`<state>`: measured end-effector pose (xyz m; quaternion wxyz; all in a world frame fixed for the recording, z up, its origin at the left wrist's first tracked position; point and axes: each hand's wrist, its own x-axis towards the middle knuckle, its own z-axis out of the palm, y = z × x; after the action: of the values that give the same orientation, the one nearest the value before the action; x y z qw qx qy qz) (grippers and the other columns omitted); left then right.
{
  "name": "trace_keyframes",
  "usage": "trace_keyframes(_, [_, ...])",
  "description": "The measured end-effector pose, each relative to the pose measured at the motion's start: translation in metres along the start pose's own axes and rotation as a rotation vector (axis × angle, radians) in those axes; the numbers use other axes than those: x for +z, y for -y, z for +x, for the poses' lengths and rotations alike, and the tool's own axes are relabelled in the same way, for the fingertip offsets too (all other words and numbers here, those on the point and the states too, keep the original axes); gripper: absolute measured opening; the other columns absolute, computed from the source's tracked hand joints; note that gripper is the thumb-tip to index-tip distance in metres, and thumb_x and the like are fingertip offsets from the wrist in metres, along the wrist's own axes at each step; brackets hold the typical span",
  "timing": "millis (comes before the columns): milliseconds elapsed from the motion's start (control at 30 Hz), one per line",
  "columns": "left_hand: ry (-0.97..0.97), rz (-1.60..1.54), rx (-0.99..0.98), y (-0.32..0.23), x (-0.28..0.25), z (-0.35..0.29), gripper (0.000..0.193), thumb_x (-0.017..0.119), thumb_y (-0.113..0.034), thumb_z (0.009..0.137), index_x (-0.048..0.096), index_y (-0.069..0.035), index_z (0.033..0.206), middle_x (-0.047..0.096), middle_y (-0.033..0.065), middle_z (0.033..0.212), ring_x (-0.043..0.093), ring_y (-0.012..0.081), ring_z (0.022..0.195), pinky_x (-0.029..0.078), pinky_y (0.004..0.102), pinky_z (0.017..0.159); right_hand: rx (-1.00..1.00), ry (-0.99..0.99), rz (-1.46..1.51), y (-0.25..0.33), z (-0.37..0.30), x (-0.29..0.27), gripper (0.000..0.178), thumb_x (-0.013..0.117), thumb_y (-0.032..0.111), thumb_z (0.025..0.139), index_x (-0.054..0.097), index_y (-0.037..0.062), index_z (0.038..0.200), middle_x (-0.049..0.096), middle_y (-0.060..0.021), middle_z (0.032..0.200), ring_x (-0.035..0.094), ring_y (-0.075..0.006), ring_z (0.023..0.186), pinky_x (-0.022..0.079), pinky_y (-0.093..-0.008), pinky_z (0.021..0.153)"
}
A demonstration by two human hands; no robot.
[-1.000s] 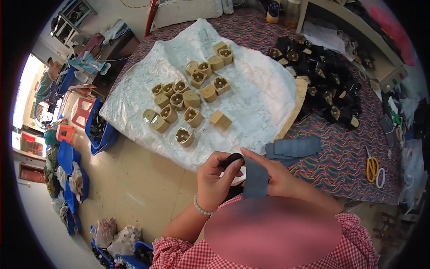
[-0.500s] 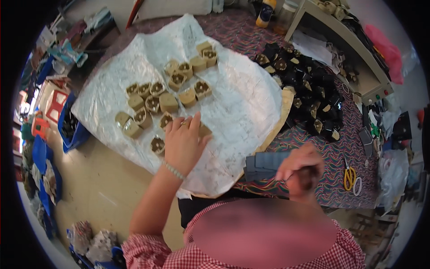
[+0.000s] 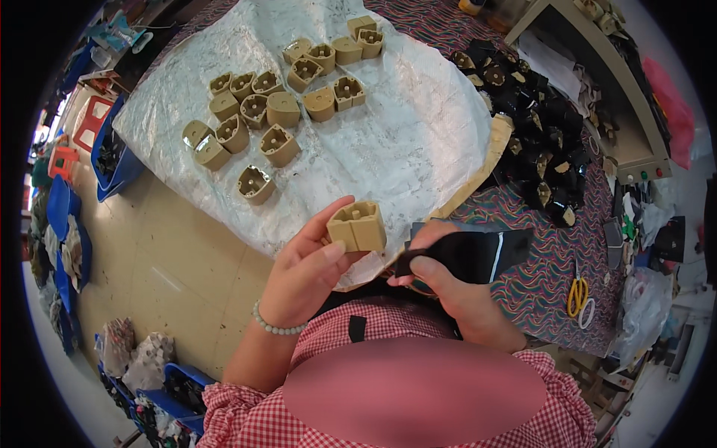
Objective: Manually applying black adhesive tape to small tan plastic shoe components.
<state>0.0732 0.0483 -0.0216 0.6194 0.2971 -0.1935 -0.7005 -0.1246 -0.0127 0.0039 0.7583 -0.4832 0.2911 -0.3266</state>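
In my left hand (image 3: 302, 263), closed around its lower side, is a beige block heel (image 3: 358, 228), its hollow ribbed end facing up. My right hand (image 3: 452, 287) pinches a glossy black sheet of leather-like material (image 3: 478, 255) between thumb and fingers, close beside the heel but apart from it. Under that hand lies a stack of dark grey pieces (image 3: 470, 226), partly hidden. Several loose beige heels (image 3: 279, 145) stand on the white plastic sheet (image 3: 403, 149), some with the hollow end up, others showing a flat end.
A heap of black-covered heels (image 3: 541, 142) lies at the right, before a beige metal box (image 3: 597, 82) with an open front. Yellow-handled scissors (image 3: 577, 297) rest on the patterned tablecloth (image 3: 553, 291) near a white ring (image 3: 588, 313). Blue bins (image 3: 119, 168) stand on the floor at left.
My left hand has picked up a heel from the sheet and drawn it back toward me. My right hand has moved left, now showing the black sheet clearly. The view has tilted down.
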Motion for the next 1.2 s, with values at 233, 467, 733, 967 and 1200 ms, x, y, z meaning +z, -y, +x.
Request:
trace_keyframes(233, [-0.047, 0.200, 0.013, 0.007, 0.003, -0.003, 0.063, 0.057, -0.009, 0.091, 0.027, 0.003, 0.145, 0.044, 0.0166, 0.139, 0.046, 0.0251, 0.128, 0.037, 0.0398, 0.108, -0.167, 0.013, -0.405, 0.002, -0.001, -0.006, 0.017, 0.050, 0.008, 0.096, 0.059, 0.0023, 0.109, 0.055, -0.0064, 0.100, 0.057, -0.0097, 0.093, 0.050, -0.0233, 0.073])
trace_keyframes(467, [-0.061, 0.197, 0.003, 0.003, -0.002, 0.001, 0.060, 0.057, -0.012, 0.091, 0.031, 0.003, 0.143, 0.047, 0.0149, 0.137, 0.049, 0.0232, 0.125, 0.036, 0.0386, 0.108, 0.007, -0.041, -0.186, -0.007, 0.011, -0.003, 0.015, 0.055, 0.010, 0.095, 0.060, 0.0009, 0.105, 0.058, -0.0064, 0.098, 0.059, -0.0097, 0.082, 0.050, -0.0218, 0.071])
trace_keyframes(733, [-0.079, 0.189, -0.018, 0.003, -0.005, 0.000, 0.056, 0.058, 0.002, 0.089, 0.033, 0.003, 0.140, 0.049, 0.0134, 0.134, 0.050, 0.0197, 0.124, 0.039, 0.0321, 0.105, 0.079, -0.173, -0.112, -0.012, 0.016, 0.003, 0.013, 0.063, 0.006, 0.089, 0.057, -0.0005, 0.098, 0.062, -0.0057, 0.081, 0.061, -0.0096, 0.068, 0.052, -0.0223, 0.062])
trace_keyframes(967, [-0.054, 0.215, 0.043, 0.009, -0.004, 0.004, 0.060, 0.066, 0.002, 0.085, 0.035, 0.003, 0.137, 0.050, 0.0150, 0.132, 0.052, 0.0207, 0.121, 0.043, 0.0329, 0.103, 0.078, -0.231, -0.132, -0.017, 0.014, 0.002, 0.013, 0.066, 0.004, 0.086, 0.056, -0.0003, 0.094, 0.060, -0.0083, 0.083, 0.062, -0.0128, 0.066, 0.055, -0.0264, 0.062])
trace_keyframes(1200, [-0.090, 0.241, 0.039, 0.014, 0.002, -0.001, 0.061, 0.067, 0.002, 0.084, 0.036, 0.002, 0.136, 0.051, 0.0150, 0.130, 0.053, 0.0200, 0.120, 0.045, 0.0315, 0.100, 0.041, -0.258, -0.119, -0.018, 0.014, 0.004, 0.020, 0.068, 0.005, 0.086, 0.054, -0.0011, 0.098, 0.061, -0.0075, 0.080, 0.061, -0.0115, 0.062, 0.054, -0.0244, 0.057])
